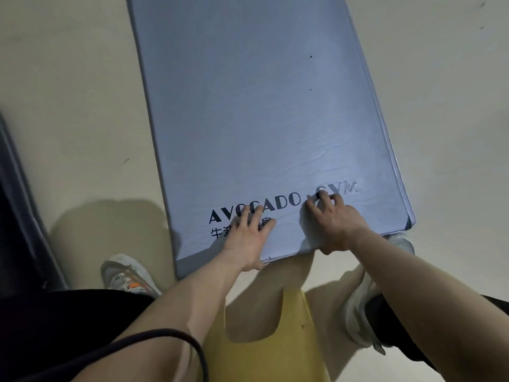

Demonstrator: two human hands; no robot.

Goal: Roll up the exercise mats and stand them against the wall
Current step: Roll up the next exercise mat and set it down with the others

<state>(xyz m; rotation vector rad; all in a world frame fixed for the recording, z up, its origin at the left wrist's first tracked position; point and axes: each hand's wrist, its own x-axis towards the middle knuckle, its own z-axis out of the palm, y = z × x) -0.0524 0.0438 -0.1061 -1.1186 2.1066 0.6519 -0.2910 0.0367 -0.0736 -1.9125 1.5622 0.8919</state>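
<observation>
A grey-blue exercise mat lies flat on the pale floor, running away from me, with black "AVOCADO GYM" lettering near its close end. Both my hands sit at that near short edge. My left hand has its fingers spread over the lettering and its thumb hooked at the edge. My right hand grips the edge too, fingers curled on top and thumb underneath. The mat's far end runs out of the frame.
Beige floor lies on both sides of the mat. A dark object lines the left edge of view. My shoes stand just behind the mat's near end. A black cable crosses my left forearm.
</observation>
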